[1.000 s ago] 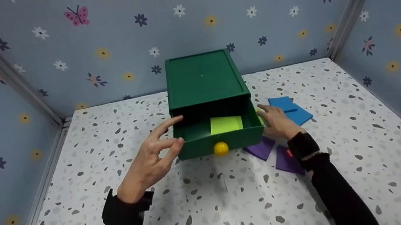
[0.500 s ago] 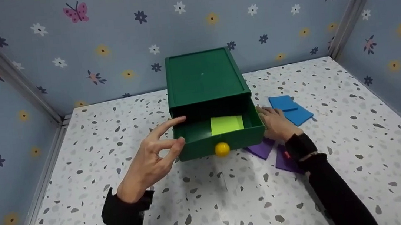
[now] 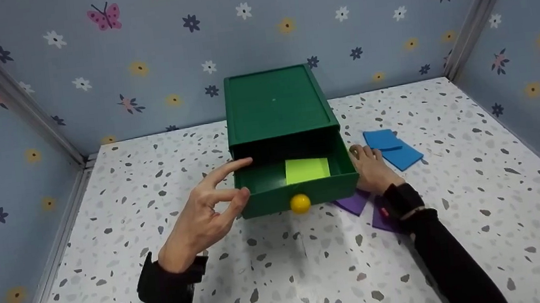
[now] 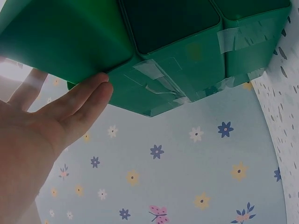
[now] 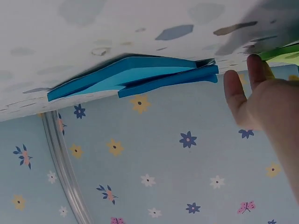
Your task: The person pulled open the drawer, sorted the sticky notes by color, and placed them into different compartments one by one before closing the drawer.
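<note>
The green drawer unit (image 3: 275, 102) has its top drawer (image 3: 324, 191) pulled out, with a yellow knob (image 3: 300, 204) on its front. Inside the drawer lies a lime-green square (image 3: 307, 170) like a sticky note. My left hand (image 3: 202, 219) is at the drawer's left side, thumb tip by the front corner and index finger reaching over the side wall. In the left wrist view, its other fingers (image 4: 93, 95) extend along the green side. Low beside the drawer's right wall is my right hand (image 3: 371, 171); its fingertips meet a lime-green sheet (image 5: 282, 55), partly out of frame.
Two flat blue pieces (image 3: 403, 157) overlap on the speckled table (image 3: 303, 278), right of the unit. Purple pieces (image 3: 355, 204) lie under and near the right wrist, one with a small red mark. Patterned walls (image 3: 153, 43) enclose the back and both sides.
My right hand has moved slightly down and closer to the drawer's right side, its fingers more bent. The lime-green bit by it is now hidden in the head view. The left hand stays put.
</note>
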Demonstrator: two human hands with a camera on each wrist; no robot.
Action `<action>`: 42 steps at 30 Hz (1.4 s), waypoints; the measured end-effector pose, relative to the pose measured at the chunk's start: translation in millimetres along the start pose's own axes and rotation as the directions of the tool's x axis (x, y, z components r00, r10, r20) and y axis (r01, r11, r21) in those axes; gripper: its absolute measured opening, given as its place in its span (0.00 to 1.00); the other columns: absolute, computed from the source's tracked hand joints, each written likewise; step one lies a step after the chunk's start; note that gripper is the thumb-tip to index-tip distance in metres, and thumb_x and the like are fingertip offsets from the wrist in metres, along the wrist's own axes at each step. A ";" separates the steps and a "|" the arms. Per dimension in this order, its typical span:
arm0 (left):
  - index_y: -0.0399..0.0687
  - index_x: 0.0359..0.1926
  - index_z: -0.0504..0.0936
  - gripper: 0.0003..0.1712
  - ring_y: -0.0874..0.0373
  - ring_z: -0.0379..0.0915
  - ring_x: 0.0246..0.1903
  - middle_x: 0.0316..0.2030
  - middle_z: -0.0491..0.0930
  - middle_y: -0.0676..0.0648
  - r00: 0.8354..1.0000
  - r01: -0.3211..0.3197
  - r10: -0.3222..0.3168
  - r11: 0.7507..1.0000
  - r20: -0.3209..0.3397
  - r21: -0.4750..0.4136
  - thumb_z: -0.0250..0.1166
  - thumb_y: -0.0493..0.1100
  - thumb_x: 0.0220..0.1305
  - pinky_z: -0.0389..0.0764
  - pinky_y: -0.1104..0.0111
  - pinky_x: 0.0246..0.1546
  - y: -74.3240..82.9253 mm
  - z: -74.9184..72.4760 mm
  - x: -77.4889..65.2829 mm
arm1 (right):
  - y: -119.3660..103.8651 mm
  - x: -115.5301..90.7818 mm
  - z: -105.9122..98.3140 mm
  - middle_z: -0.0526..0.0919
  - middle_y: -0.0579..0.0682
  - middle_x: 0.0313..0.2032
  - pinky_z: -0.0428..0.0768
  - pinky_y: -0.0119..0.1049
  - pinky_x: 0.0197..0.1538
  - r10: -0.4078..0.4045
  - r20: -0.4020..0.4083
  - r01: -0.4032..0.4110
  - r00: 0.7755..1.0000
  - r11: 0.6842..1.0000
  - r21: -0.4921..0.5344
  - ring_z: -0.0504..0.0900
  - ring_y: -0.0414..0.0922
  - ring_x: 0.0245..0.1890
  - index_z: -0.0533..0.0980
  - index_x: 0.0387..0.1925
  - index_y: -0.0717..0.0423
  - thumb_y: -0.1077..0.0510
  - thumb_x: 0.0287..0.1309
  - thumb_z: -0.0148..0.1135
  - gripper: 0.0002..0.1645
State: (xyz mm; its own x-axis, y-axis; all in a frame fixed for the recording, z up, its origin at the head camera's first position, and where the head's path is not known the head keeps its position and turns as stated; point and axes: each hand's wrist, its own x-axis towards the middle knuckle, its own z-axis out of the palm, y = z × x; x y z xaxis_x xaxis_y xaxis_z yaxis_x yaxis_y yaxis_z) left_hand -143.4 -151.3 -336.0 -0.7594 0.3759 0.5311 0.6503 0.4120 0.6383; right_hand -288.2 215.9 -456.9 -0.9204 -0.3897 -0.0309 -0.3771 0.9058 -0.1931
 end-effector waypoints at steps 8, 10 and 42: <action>0.59 0.24 0.87 0.16 0.55 0.61 0.67 0.63 0.70 0.54 1.000 0.004 -0.004 1.000 0.007 0.010 0.60 0.41 0.66 0.63 0.52 0.67 -0.9 -0.7 0.0 | 2.1 4.3 -3.6 0.66 0.64 0.58 0.54 0.60 0.62 -0.030 -0.070 0.031 0.997 1.000 0.007 0.60 0.61 0.59 0.71 0.58 0.52 0.35 0.56 0.59 0.36; 0.59 0.24 0.87 0.16 0.55 0.61 0.67 0.63 0.70 0.54 1.000 0.005 -0.006 1.000 0.008 0.011 0.60 0.41 0.66 0.63 0.52 0.67 -1.0 -0.9 -0.4 | 1.3 6.0 -4.9 0.70 0.64 0.58 0.55 0.60 0.64 -0.023 -0.075 0.024 0.997 1.000 0.008 0.64 0.61 0.60 0.72 0.58 0.55 0.38 0.55 0.61 0.35; 0.48 0.28 0.88 0.25 0.52 0.60 0.67 0.64 0.70 0.53 1.000 -0.027 0.027 0.999 0.011 0.024 0.49 0.53 0.72 0.60 0.52 0.68 -2.1 -0.7 -1.6 | -36.7 -60.2 -127.1 0.83 0.59 0.37 0.70 0.31 0.46 0.120 -0.824 0.271 0.554 0.910 0.315 0.78 0.51 0.36 0.78 0.38 0.64 0.53 0.34 0.75 0.28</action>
State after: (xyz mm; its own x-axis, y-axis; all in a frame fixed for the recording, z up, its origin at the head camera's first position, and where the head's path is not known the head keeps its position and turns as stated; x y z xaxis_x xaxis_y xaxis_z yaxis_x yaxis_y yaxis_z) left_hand -143.5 -153.3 -337.8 -0.7413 0.3961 0.5418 0.6710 0.4212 0.6102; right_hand -232.1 227.2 -323.3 -0.6401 0.0298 0.7677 -0.5598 0.6663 -0.4927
